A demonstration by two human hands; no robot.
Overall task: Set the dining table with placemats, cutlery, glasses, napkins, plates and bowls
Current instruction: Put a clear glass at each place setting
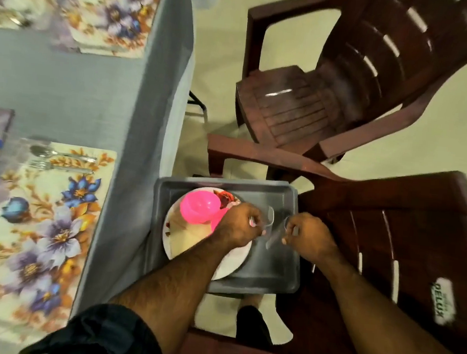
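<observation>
Both forearms reached into the tray (268, 190); left hand (240, 224) and right hand (310, 235) each pinched a clear glass (270, 219), seemingly light, slippery, fragile; best gripped around the wall.

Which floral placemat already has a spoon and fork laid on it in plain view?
The near placemat, by the table's edge closest to the tray: spoon and fork lie along its far end.

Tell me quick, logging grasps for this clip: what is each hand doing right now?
Left hand: curled around a clear glass over the grey tray.
Right hand: pinching a second clear glass, tilted.
</observation>
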